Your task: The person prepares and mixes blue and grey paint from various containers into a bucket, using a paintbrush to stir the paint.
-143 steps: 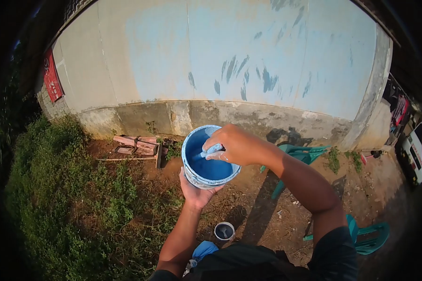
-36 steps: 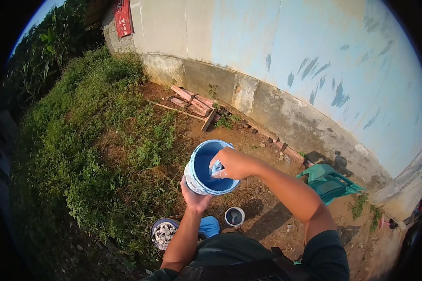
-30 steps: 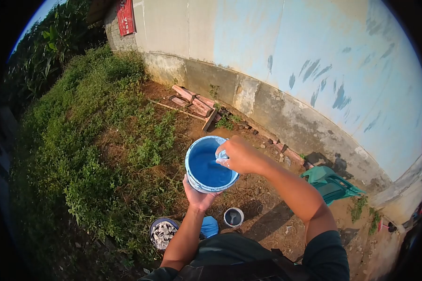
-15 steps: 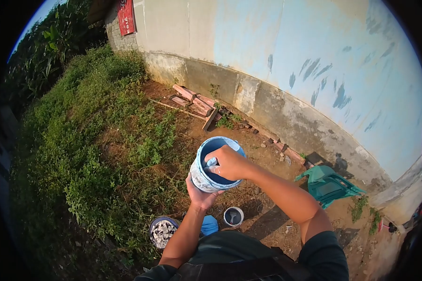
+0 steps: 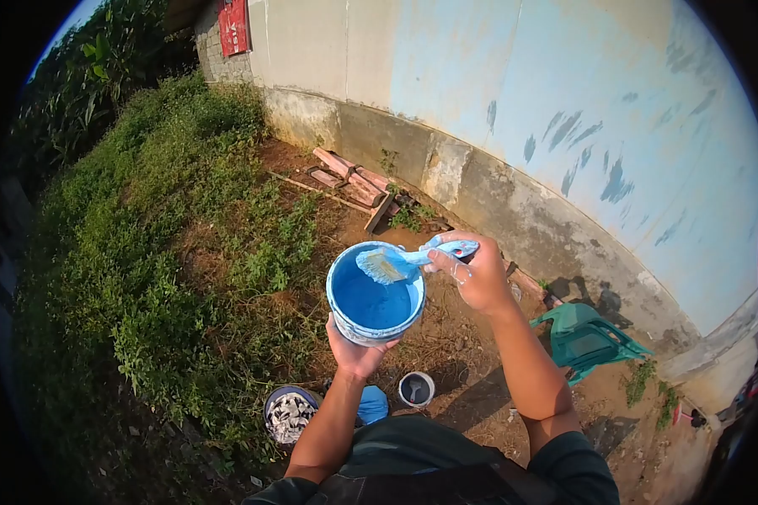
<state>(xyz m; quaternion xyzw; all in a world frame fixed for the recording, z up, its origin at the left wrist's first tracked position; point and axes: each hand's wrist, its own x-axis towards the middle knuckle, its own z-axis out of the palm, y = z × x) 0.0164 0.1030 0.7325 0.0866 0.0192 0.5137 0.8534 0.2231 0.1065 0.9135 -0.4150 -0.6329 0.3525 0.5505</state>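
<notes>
My left hand (image 5: 358, 349) holds up a white bucket (image 5: 335, 290) from underneath, fingers wrapped about its lower side. Blue paint (image 5: 375, 305) lies inside it, and its rim is smeared with blue. In my right hand (image 5: 484, 282) is a paintbrush (image 5: 387, 264), gripped by its blue-stained handle. The brush lies roughly level over the far right rim, its paint-coated bristles above the paint. Flecks of pale paint mark the right hand near the thumb.
Ahead stands a wall (image 5: 446, 59) with blue patches and darker strokes. A green plastic chair (image 5: 585, 337) lies tipped at right. Pinkish boards (image 5: 354, 181) rest by the wall's base. Near my feet are a small paint pot (image 5: 417, 389) and a tub of mottled material (image 5: 290, 415). Weeds (image 5: 168, 278) cover the left.
My right hand has come up out of the bucket and moved right with the paintbrush, whose bristles now show. The bucket has shifted slightly left, exposing the paint inside.
</notes>
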